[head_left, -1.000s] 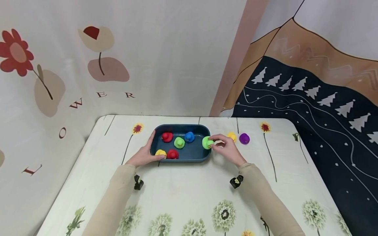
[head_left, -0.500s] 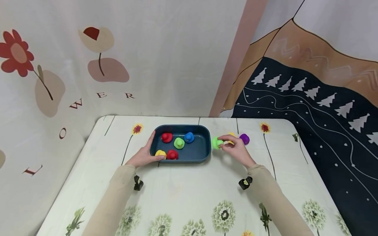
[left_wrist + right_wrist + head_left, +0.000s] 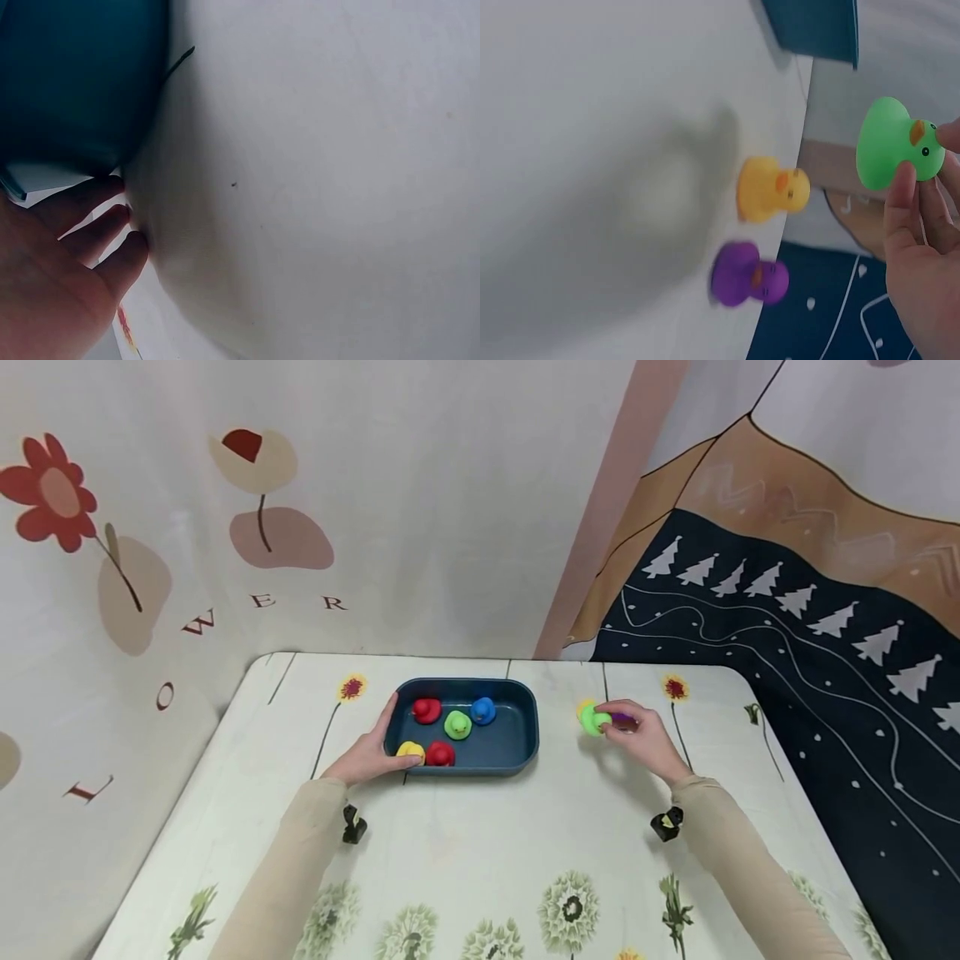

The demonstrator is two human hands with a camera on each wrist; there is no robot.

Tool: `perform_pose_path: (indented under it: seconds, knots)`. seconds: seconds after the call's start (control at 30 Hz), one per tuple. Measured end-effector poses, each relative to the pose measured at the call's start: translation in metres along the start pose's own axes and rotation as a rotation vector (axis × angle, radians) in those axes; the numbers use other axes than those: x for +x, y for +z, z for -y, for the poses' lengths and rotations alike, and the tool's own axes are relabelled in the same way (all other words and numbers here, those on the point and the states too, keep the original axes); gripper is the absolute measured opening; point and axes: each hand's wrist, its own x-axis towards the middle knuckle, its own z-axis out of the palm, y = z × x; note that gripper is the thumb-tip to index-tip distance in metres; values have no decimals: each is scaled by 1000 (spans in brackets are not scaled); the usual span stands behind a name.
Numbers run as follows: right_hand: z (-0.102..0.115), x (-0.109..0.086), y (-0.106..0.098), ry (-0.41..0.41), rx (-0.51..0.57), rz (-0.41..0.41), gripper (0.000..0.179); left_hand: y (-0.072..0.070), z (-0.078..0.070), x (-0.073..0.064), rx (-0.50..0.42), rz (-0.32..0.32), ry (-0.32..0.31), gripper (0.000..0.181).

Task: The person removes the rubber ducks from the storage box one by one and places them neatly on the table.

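Observation:
A green rubber duck (image 3: 891, 142) is pinched by its head between the thumb and fingers of my right hand (image 3: 643, 739). It hangs above the table, right of the blue tray (image 3: 495, 771). Below it, a yellow duck (image 3: 763, 189) and a purple duck (image 3: 739, 276) stand on the table, partly covered by the hand in the head view. My left hand (image 3: 367, 756) holds the tray's near left corner, thumb over the front rim by a yellow duck (image 3: 409, 750). Red ducks (image 3: 427, 710), a green duck (image 3: 457, 724) and a blue duck (image 3: 483, 710) sit inside.
A white flower-printed cloth (image 3: 465, 852) covers the table. Behind it hangs a pale printed curtain (image 3: 420, 527), with a dark tree-patterned cloth (image 3: 825, 693) at the right.
My right hand has carried the green duck from the tray's right end out over the table, rightward to the yellow and purple ducks. My left hand stays on the tray.

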Motion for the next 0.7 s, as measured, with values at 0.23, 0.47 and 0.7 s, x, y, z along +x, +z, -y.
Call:
perform_pose_path:
  seconds: [0.23, 0.47, 0.7]
  knots:
    - [-13, 0, -25, 30, -73, -22, 26, 0, 1, -1, 3, -3, -6, 116]
    - [-34, -1, -46, 25, -175, -60, 27, 0, 3, -2, 8, -12, 13, 117]
    - [-51, -8, -58, 71, -223, -94, 28, 1, 0, 0, 1, -17, 18, 115]
